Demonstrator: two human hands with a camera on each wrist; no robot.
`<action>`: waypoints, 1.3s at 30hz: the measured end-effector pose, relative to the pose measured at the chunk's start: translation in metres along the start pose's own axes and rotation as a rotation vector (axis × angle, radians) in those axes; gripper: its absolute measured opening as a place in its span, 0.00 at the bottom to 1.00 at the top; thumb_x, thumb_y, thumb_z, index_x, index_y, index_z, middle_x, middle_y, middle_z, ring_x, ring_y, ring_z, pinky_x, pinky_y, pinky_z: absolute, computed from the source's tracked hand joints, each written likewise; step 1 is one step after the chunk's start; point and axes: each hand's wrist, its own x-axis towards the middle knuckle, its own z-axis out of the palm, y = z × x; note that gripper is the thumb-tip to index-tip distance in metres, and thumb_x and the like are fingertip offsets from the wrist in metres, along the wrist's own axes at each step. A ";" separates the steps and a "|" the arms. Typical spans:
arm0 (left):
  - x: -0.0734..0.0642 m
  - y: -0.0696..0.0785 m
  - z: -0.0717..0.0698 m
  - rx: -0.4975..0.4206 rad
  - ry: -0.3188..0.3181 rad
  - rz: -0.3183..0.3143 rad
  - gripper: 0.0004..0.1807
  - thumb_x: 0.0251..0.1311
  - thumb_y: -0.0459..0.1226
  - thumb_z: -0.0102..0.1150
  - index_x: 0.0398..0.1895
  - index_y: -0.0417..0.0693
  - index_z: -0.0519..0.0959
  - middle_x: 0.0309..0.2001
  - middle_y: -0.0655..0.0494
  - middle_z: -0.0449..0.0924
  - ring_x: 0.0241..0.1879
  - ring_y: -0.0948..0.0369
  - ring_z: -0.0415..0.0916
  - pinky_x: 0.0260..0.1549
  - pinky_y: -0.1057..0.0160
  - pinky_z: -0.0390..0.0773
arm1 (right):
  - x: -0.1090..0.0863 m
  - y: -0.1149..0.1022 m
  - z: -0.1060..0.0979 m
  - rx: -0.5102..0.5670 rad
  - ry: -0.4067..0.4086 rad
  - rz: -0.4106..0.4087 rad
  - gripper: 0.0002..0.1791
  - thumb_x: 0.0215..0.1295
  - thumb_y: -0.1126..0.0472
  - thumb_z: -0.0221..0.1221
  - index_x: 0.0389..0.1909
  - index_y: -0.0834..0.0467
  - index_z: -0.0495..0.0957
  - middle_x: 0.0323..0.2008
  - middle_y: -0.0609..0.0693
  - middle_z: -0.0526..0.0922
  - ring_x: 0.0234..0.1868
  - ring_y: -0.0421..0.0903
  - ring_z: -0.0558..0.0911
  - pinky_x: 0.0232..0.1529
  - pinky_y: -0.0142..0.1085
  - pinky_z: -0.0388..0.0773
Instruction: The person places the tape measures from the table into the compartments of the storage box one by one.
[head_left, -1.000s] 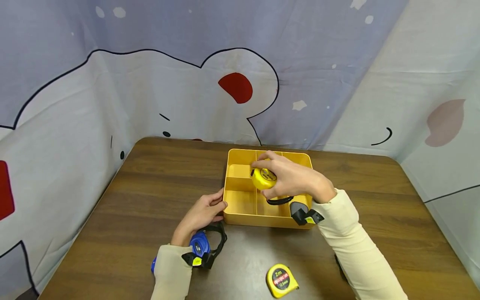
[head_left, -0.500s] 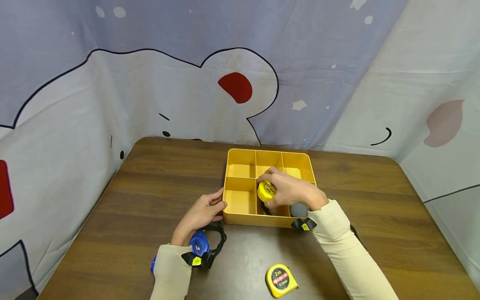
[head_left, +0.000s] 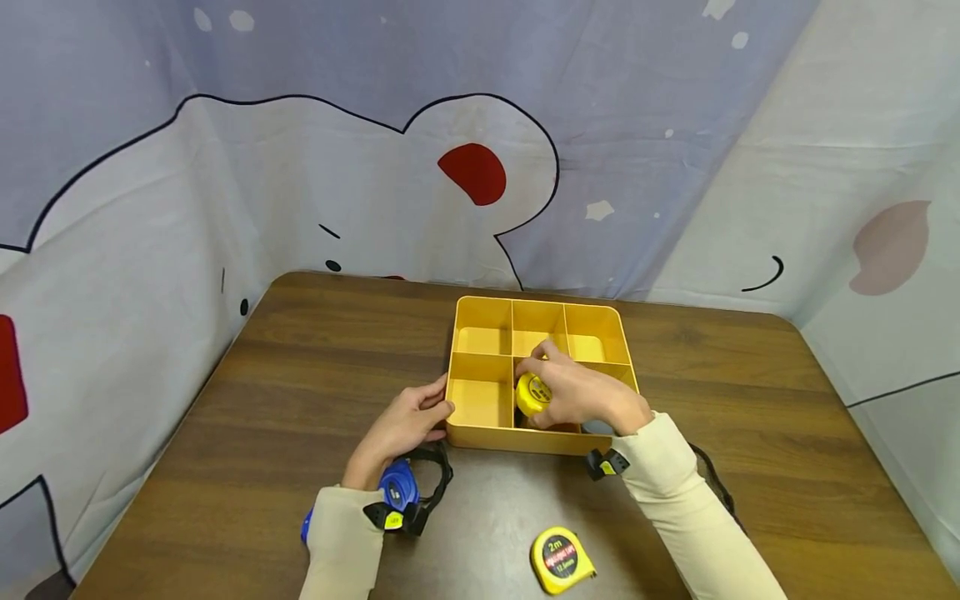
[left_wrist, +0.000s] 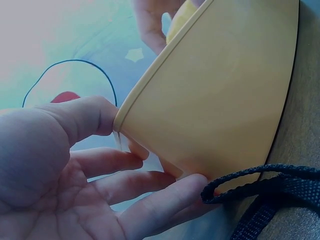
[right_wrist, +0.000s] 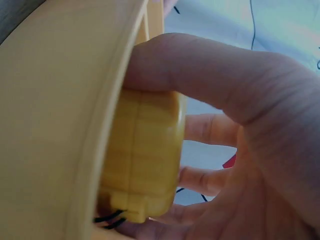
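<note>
My right hand [head_left: 588,396] grips a yellow tape measure [head_left: 531,396] inside the front middle compartment of a yellow divided organizer box [head_left: 495,437]. In the right wrist view, the thumb lies along one side of the tape measure [right_wrist: 145,150] and the fingers reach round behind it; a black wrist cord hangs from its end. My left hand [head_left: 401,425] rests against the box's front left corner. The left wrist view has its thumb at the rim and its fingers spread along the outer wall [left_wrist: 215,85].
Another yellow tape measure [head_left: 561,560] lies on the wooden table [head_left: 337,333] in front of the box. A blue tape measure [head_left: 399,486] lies beside my left wrist, partly hidden. Something grey [head_left: 597,427] sits in the front right compartment. A patterned curtain [head_left: 360,183] hangs behind.
My right hand has moved down and toward me, lowering the yellow tape measure from over the box into the front middle compartment. The left hand stays at the corner.
</note>
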 end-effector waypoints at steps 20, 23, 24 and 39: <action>0.000 0.001 -0.001 0.030 -0.008 0.017 0.30 0.65 0.35 0.48 0.69 0.42 0.54 0.64 0.40 0.61 0.51 0.47 0.74 0.40 0.55 0.79 | 0.014 0.000 0.020 -0.169 -0.125 0.068 0.33 0.49 0.59 0.65 0.58 0.59 0.70 0.49 0.55 0.67 0.41 0.44 0.70 0.42 0.34 0.71; 0.000 0.001 -0.001 0.037 -0.011 0.027 0.30 0.65 0.36 0.47 0.69 0.42 0.54 0.64 0.40 0.61 0.51 0.47 0.73 0.41 0.54 0.79 | 0.016 0.000 0.022 -0.169 -0.138 0.082 0.32 0.50 0.60 0.65 0.59 0.60 0.69 0.49 0.56 0.67 0.40 0.44 0.71 0.41 0.35 0.72; 0.000 0.001 -0.001 0.039 -0.011 0.030 0.30 0.65 0.36 0.46 0.69 0.42 0.54 0.65 0.40 0.61 0.52 0.47 0.73 0.41 0.54 0.79 | 0.016 0.000 0.023 -0.173 -0.143 0.087 0.32 0.50 0.60 0.65 0.58 0.60 0.70 0.48 0.56 0.67 0.40 0.44 0.71 0.41 0.35 0.72; 0.001 -0.001 -0.001 0.041 -0.028 0.037 0.30 0.66 0.36 0.47 0.69 0.42 0.53 0.65 0.39 0.60 0.53 0.48 0.73 0.42 0.53 0.78 | 0.021 0.000 0.029 -0.192 -0.156 0.104 0.21 0.51 0.68 0.60 0.49 0.61 0.74 0.44 0.57 0.69 0.36 0.45 0.70 0.34 0.34 0.71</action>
